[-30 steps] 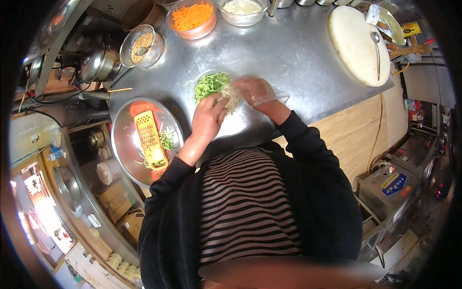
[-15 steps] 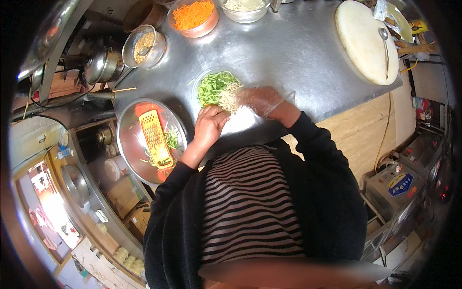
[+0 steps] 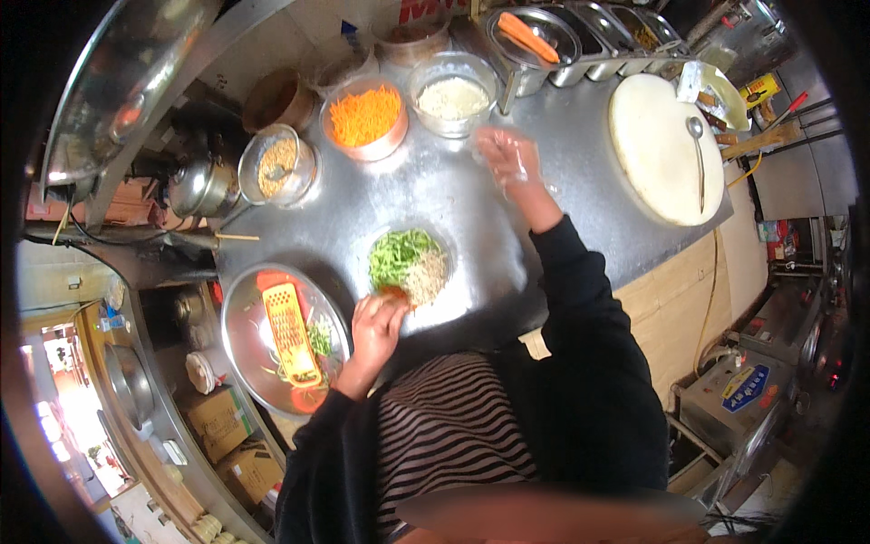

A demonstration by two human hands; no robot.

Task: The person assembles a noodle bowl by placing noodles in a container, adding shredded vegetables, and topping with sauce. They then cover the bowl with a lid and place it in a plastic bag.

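Note:
A clear bowl stands near the table's front edge, holding green vegetable shreds and a pale heap of thin shreds. Some reddish-orange food shows at its near side. My left hand grips the bowl's near-left rim with bent fingers. Farther off, my right hand, in a clear plastic glove, is in the air over the metal table with fingers stretched out and nothing visible in it. It is nearest a clear bowl of white shreds. Left of that is a bowl of orange carrot shreds.
A steel basin at left holds a yellow grater and green scraps. A bowl of brown grains stands far left. Peeled carrots lie on metal containers. A spoon rests on a round white cutting board.
My right hand has left the pale shreds and moved forward toward the bowl of white shreds. My left hand stays at the rim. The view has tilted, showing more of the table's far side.

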